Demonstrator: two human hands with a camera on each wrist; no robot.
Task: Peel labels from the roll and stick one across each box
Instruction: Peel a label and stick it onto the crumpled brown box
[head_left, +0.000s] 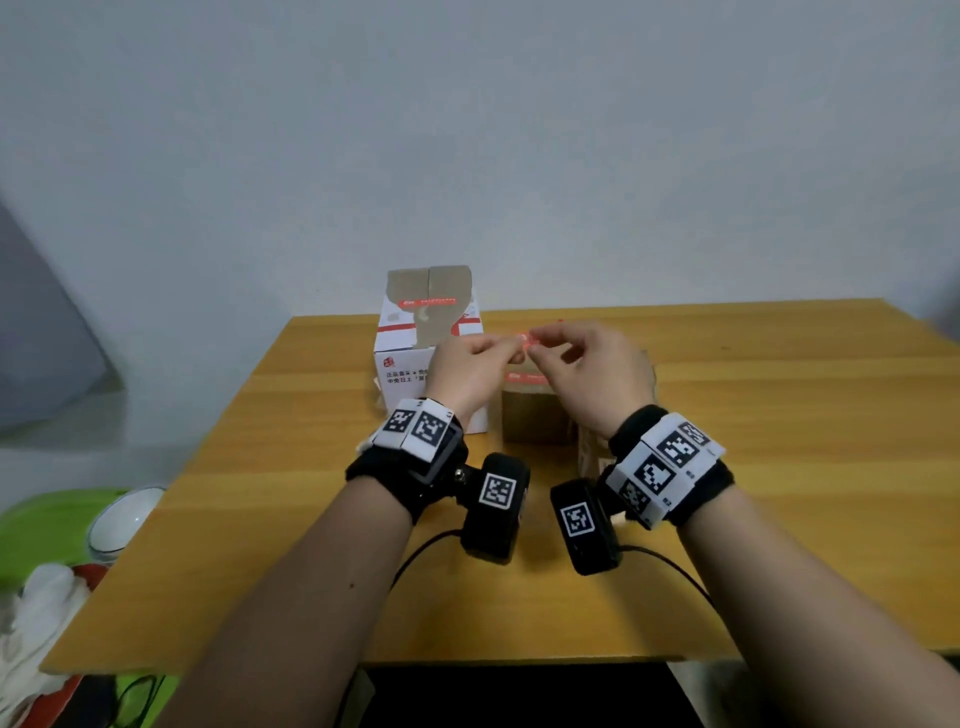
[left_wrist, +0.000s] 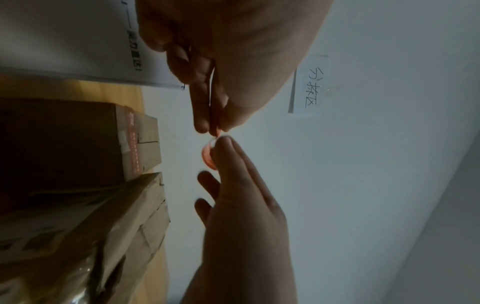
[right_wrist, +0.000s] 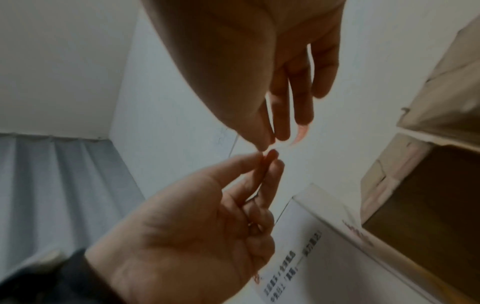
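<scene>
You're mid-peel: both hands are raised over the table (head_left: 779, 415) around 12 o'clock from your wrists, fingertips meeting on a small red label (head_left: 529, 340). Your left hand (head_left: 470, 371) has thumb and forefinger closed on one end of it, other fingers curled in; your right hand (head_left: 587, 366) pinches the other end, w/ the remaining fingers loosely spread. In the left wrist view the label (left_wrist: 207, 157) shows as a curved red piece behind the right fingertips (left_wrist: 223, 144), so it's prob. bending as it comes away. The white box (head_left: 410, 353) sits at 11 o'clock from your hands and already carries a red strip on top; the brown box (head_left: 535, 421) is right under your hands, at 6 o'clock, also w/ a red strip showing. Next move, I'd say: free the label fully, keep it taut btwn both pinches, then lay it across whichever box lacks one. Can't see the roll anywhere; can't tell if backing is attached; a third box at 5 o'clock is mostly hidden behind your right wrist.
</scene>
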